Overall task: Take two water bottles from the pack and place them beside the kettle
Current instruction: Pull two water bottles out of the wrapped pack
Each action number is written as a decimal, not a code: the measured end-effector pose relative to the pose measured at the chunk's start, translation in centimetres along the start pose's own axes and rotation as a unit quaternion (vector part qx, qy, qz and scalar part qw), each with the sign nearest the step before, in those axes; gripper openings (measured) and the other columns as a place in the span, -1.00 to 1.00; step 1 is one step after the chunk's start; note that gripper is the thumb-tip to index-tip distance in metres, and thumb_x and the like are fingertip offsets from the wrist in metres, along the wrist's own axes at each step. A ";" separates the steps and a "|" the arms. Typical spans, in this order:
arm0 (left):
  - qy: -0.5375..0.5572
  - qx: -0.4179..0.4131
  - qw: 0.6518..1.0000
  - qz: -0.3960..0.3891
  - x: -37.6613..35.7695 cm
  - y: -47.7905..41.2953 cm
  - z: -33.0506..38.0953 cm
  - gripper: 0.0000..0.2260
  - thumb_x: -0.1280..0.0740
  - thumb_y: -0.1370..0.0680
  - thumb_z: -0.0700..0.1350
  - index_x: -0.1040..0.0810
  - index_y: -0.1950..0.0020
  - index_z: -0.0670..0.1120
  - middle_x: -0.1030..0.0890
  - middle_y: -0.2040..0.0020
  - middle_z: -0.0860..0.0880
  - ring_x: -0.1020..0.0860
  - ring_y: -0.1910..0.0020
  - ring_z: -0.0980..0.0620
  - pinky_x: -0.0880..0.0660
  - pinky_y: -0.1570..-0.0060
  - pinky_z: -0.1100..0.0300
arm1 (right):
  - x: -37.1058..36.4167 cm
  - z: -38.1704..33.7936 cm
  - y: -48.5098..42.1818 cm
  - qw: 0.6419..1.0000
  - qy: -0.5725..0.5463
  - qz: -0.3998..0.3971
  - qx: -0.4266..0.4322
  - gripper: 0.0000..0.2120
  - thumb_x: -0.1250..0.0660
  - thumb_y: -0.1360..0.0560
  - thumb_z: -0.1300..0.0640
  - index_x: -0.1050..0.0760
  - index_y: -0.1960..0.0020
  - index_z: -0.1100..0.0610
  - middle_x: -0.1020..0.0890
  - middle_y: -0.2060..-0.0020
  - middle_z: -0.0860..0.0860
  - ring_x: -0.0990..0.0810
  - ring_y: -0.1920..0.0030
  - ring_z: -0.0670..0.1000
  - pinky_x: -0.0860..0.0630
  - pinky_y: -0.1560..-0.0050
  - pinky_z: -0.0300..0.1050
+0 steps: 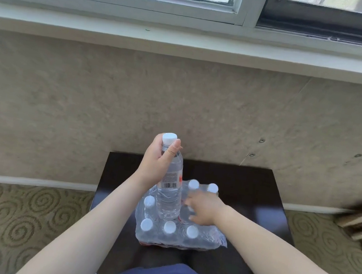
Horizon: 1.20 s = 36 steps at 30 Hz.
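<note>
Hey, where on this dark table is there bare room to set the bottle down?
Bare tabletop lies right of the pack, out to the table edge, and along the back strip by the wall. The left side is narrower and crossed by the left hand holding the bottle. The middle is crowded; the right hand reaches in there.

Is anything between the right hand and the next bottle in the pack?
Only the pack's plastic wrap. The right hand is blurred, already at the pack's open top among the caps. The left hand holds the first bottle clear above.
</note>
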<state>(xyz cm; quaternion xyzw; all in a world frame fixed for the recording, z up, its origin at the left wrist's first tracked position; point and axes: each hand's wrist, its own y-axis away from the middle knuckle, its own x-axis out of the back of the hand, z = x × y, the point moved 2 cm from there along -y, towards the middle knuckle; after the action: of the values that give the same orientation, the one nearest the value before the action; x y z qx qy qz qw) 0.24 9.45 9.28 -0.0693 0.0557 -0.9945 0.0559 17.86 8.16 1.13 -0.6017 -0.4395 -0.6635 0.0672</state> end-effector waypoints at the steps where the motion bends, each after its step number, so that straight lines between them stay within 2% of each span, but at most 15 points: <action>1: -0.002 0.002 1.000 0.000 0.1 0.1 0.0 -0.84 -0.24 -0.55 0.10 -0.47 -0.01 0.04 -0.64 0.10 0.09 -0.57 0.15 0.28 -0.47 0.10 0.42 | -0.3 0.0 -0.3 1.000 0.008 -0.013 -0.017 -0.62 -0.27 -0.50 0.14 -0.44 -0.31 0.07 -0.52 -0.23 0.06 -0.51 -0.18 0.11 -0.51 0.09 -0.04; 4: -0.005 0.008 1.000 -0.008 0.5 0.5 -0.2 -0.82 -0.24 -0.55 0.10 -0.48 -0.02 0.02 -0.63 0.10 0.10 -0.58 0.14 0.29 -0.47 0.10 0.42 | -0.7 0.0 -1.1 0.997 0.039 -0.022 -0.068 -0.64 -0.27 -0.49 0.32 -0.44 -0.27 0.15 -0.57 -0.18 0.11 -0.59 -0.09 0.15 -0.46 0.20 -0.06; 7: -0.007 0.012 1.000 -0.009 0.8 0.8 -0.6 -0.78 -0.24 -0.55 0.11 -0.48 -0.05 -0.01 -0.64 0.08 0.07 -0.59 0.13 0.25 -0.48 0.08 0.39 | -0.8 -0.1 -1.5 0.993 0.073 -0.020 -0.086 -0.59 -0.26 -0.50 0.36 -0.40 -0.33 0.18 -0.55 -0.21 0.14 -0.58 -0.12 0.16 -0.46 0.17 -0.04; 10: -0.009 0.015 1.000 -0.003 1.0 0.8 -0.5 -0.80 -0.24 -0.55 0.12 -0.47 -0.04 0.02 -0.64 0.06 0.05 -0.59 0.11 0.20 -0.49 0.08 0.36 | -1.0 0.0 -1.3 0.995 0.062 -0.013 -0.074 -0.54 -0.28 -0.49 0.39 -0.34 -0.37 0.20 -0.51 -0.26 0.15 -0.56 -0.14 0.16 -0.44 0.18 -0.04; 12: -0.007 0.017 1.000 0.004 1.0 0.9 -0.4 -0.79 -0.25 -0.55 0.13 -0.48 -0.04 0.02 -0.65 0.08 0.08 -0.59 0.12 0.21 -0.49 0.10 0.36 | -1.0 0.3 -0.9 0.998 0.031 -0.007 -0.049 -0.60 -0.26 -0.49 0.39 -0.34 -0.31 0.21 -0.52 -0.22 0.15 -0.56 -0.10 0.15 -0.35 0.23 -0.05; 15: -0.004 0.023 1.000 0.013 1.3 1.2 -0.2 -0.75 -0.25 -0.54 0.16 -0.49 -0.04 0.00 -0.66 0.14 0.17 -0.60 0.13 0.21 -0.49 0.11 0.30 | -1.0 1.0 -0.1 0.999 -0.024 -0.002 -0.021 -0.82 -0.24 -0.52 0.33 -0.36 -0.08 0.15 -0.59 -0.10 0.12 -0.61 0.04 0.09 -0.37 0.29 -0.08; 17: -0.006 0.022 1.000 0.016 1.6 1.2 -0.1 -0.79 -0.25 -0.54 0.17 -0.49 -0.01 0.07 -0.66 0.13 0.19 -0.60 0.13 0.20 -0.49 0.11 0.26 | -0.7 1.5 0.6 0.997 -0.072 0.017 -0.029 -0.88 -0.27 -0.55 0.20 -0.34 -0.04 0.12 -0.61 -0.03 0.09 -0.60 0.11 0.05 -0.40 0.28 -0.14; 19: 0.000 0.019 1.000 0.018 1.7 1.2 0.2 -0.81 -0.26 -0.53 0.19 -0.48 0.00 0.11 -0.67 0.11 0.15 -0.61 0.11 0.18 -0.50 0.09 0.22 | 0.1 2.1 1.7 0.988 -0.141 0.041 -0.041 -0.74 -0.31 -0.54 0.04 -0.35 -0.16 0.10 -0.61 -0.01 0.06 -0.60 0.06 0.10 -0.49 0.13 -0.08; 21: 0.008 0.017 1.000 0.024 1.9 1.1 0.4 -0.80 -0.26 -0.51 0.21 -0.48 0.00 0.12 -0.67 0.09 0.12 -0.61 0.10 0.15 -0.51 0.06 0.18 | 1.5 2.6 3.1 0.978 -0.195 0.073 -0.017 -0.65 -0.36 -0.52 -0.04 -0.33 -0.19 0.09 -0.61 -0.02 0.03 -0.59 0.02 0.09 -0.52 0.00 0.01; 24: 0.016 0.006 0.999 0.040 2.2 1.0 1.1 -0.80 -0.26 -0.50 0.22 -0.48 0.02 0.13 -0.67 0.06 0.06 -0.60 0.09 0.09 -0.53 0.02 0.12 | 4.8 2.9 5.2 0.943 -0.297 0.146 0.036 -0.59 -0.42 -0.50 0.00 -0.37 -0.24 0.12 -0.59 -0.17 -0.01 -0.56 -0.17 -0.01 -0.48 -0.17 -0.02; 26: 0.014 -0.005 0.999 0.045 2.7 0.9 1.7 -0.84 -0.25 -0.52 0.18 -0.49 0.03 0.13 -0.67 0.06 0.04 -0.59 0.09 0.09 -0.52 0.02 0.14 | 7.1 2.7 6.1 0.906 -0.367 0.196 0.072 -0.61 -0.41 -0.50 0.07 -0.38 -0.25 0.16 -0.57 -0.22 0.05 -0.54 -0.23 0.00 -0.47 -0.23 -0.04; 29: 0.008 -0.018 0.998 0.057 3.6 0.9 2.8 -0.84 -0.24 -0.55 0.12 -0.50 0.01 0.06 -0.66 0.10 0.11 -0.58 0.13 0.16 -0.50 0.07 0.28 | 10.1 2.5 6.9 0.838 -0.472 0.255 0.104 -0.65 -0.34 -0.54 0.08 -0.38 -0.21 0.25 -0.57 -0.15 0.23 -0.56 -0.17 0.14 -0.49 -0.20 0.07; 31: 0.006 -0.032 0.997 0.071 4.1 1.0 3.8 -0.76 -0.23 -0.56 0.09 -0.53 -0.02 -0.07 -0.65 0.14 0.19 -0.57 0.17 0.21 -0.48 0.11 0.37 | 11.9 2.4 7.1 0.797 -0.521 0.282 0.121 -0.71 -0.27 -0.54 0.09 -0.38 -0.18 0.23 -0.54 -0.12 0.33 -0.56 -0.09 0.13 -0.48 -0.16 0.16; 34: 0.005 -0.050 0.994 0.094 4.4 1.4 5.3 -0.66 -0.22 -0.58 0.05 -0.52 -0.06 -0.23 -0.65 0.18 0.23 -0.56 0.20 0.27 -0.46 0.14 0.43 | 14.4 2.3 6.8 0.762 -0.551 0.306 0.151 -0.80 -0.23 -0.53 0.11 -0.40 -0.13 0.14 -0.53 -0.08 0.40 -0.53 -0.04 0.13 -0.47 -0.11 0.26; 36: 0.002 -0.059 0.993 0.107 4.5 1.9 6.4 -0.63 -0.21 -0.58 0.05 -0.51 -0.07 -0.27 -0.65 0.19 0.24 -0.57 0.19 0.28 -0.46 0.14 0.43 | 15.8 2.1 6.6 0.755 -0.557 0.300 0.176 -0.84 -0.22 -0.54 0.11 -0.41 -0.11 0.10 -0.58 -0.02 0.29 -0.55 -0.03 0.13 -0.48 -0.08 0.21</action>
<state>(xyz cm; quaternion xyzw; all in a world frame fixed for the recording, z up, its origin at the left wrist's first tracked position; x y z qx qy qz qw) -3.11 6.41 15.94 -0.0638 0.1218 -0.9779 0.1572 19.21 12.54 17.79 -0.9434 -0.3050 -0.0685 0.1108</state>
